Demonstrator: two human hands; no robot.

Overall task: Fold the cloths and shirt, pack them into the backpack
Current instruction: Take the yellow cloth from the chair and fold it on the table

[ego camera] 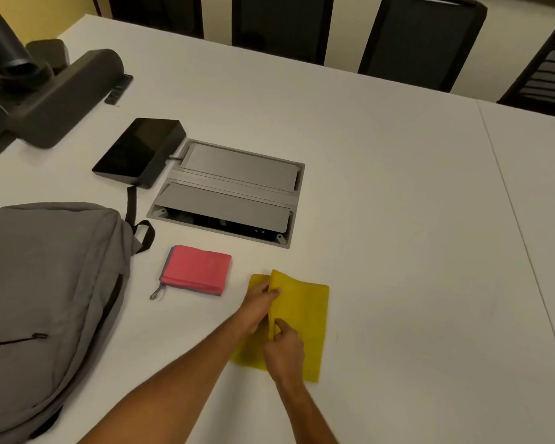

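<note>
A white desk (382, 174) seen from above. The task looks partly done: a folded pink cloth (195, 270) lies flat near the centre, apparently stacked on a grey folded piece, though that layer is hard to make out. Well to its 9 o'clock, a grey backpack (45, 299) lies on its side; nothing visibly sits inside yet, and no shirt can be told apart.

A yellow cloth (302, 318) lies just at 4 o'clock of the pink one, mid-fold. The left hand (258, 304) pinches a raised ridge of its fabric near the far edge; the right hand (284, 347) pinches the same ridge nearer the body, at 5 o'clock of the left. Both grips are closed on the cloth, which spreads flat toward 3 o'clock.

Folding this cloth and all packing seem left.
</note>
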